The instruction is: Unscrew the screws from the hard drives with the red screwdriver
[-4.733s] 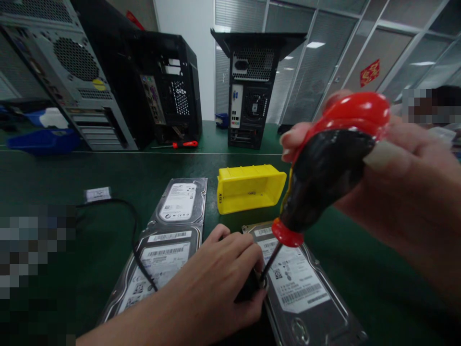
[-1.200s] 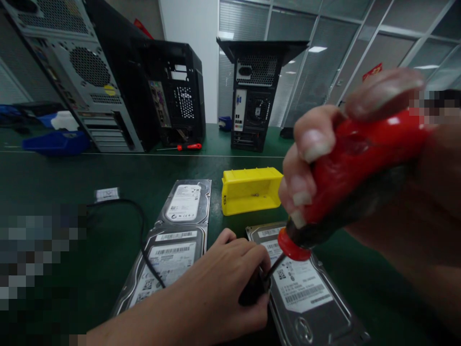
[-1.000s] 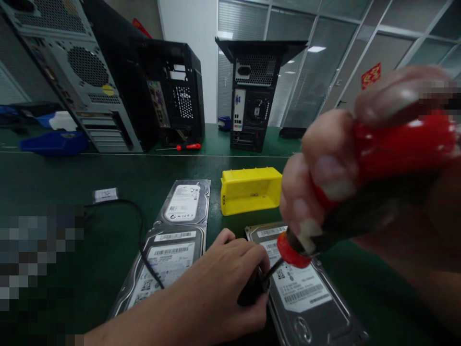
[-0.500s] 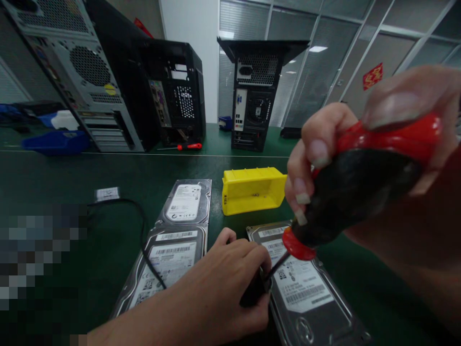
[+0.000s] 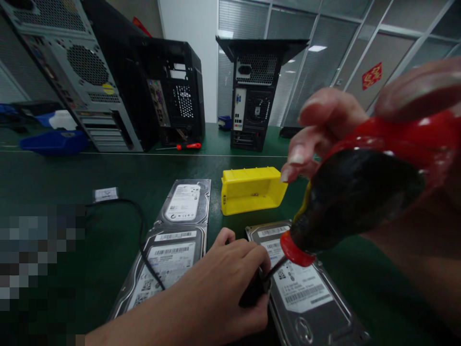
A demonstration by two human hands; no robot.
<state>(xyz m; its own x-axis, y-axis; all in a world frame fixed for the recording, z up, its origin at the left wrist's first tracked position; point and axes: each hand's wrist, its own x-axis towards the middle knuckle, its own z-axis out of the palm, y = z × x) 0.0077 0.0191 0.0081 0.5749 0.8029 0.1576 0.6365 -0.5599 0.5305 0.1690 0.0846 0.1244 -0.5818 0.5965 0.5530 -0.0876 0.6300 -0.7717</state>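
Silver hard drive point(image 5: 306, 288), white-labelled, lies flat at 5 o'clock on the green surface point(image 5: 72, 178). At its 9 o'clock, two more labelled drives point(image 5: 165, 264) lie end to end. The left hand point(image 5: 223, 283) is curled shut on the drive's left edge — pinning it, likely, against twisting. A yellow plastic bin point(image 5: 252, 190) sits at 12 o'clock, within reach. The right hand point(image 5: 425, 230) clasps a red-and-black screwdriver point(image 5: 360, 192) by thumb and palm, forefingers lifted, tip slanting onto that edge.

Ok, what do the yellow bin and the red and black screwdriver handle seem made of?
Small yellow bin: probably moulded plastic, matt, evenly coloured with rounded edges. Red-and-black screwdriver handle: likely glossy hard plastic, given its bright highlights; possibly rubber-coated.
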